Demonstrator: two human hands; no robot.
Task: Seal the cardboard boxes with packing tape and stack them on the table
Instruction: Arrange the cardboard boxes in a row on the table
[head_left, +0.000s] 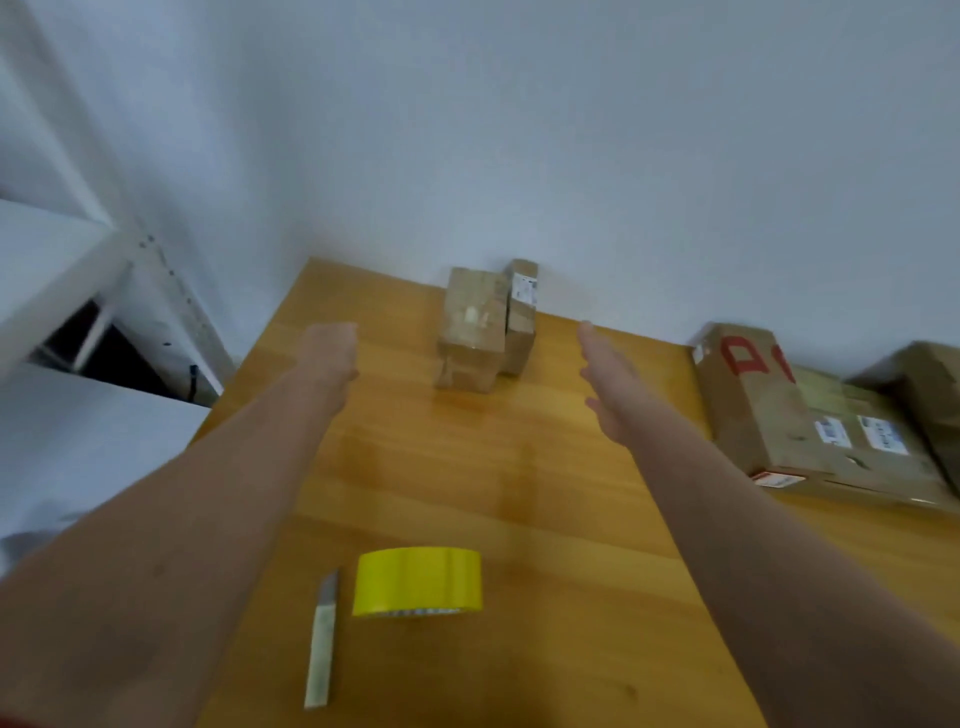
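Small boxes (472, 327): two, upper centre of frame, touching, by wall.
Left hand (330, 358), right hand (608, 384): empty, fingers relaxed, flanking boxes, clear of them.
Tape roll (417, 582): lower centre, beside knife (323, 639).
Risk: front box tall, narrow; uneven two-hand squeeze likely topples it.

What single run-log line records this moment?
left hand: empty | right hand: open, empty | small boxes: untouched, ahead | tape roll: untouched
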